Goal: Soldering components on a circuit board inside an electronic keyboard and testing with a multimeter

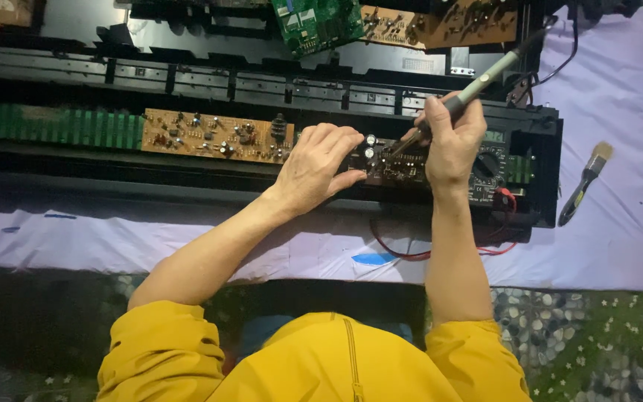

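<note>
Yellow sleeves [314, 365] lowest in frame; left hand [318, 167] curled, steadying dark circuit board [400, 165]; right hand [452, 138] fingers clamped on soldering iron [485, 78], tip angled onto board at frame centre.

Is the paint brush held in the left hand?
No, the paint brush lies alone on the white cloth, apart from both hands.

Count: two hands, left hand [320, 165] and right hand [452, 138]. One soldering iron [485, 78], in the right-hand grip. Circuit boards: one brown board [213, 136] left of grip, one green board [318, 22] above. One brush [586, 182] right of grip.
</note>
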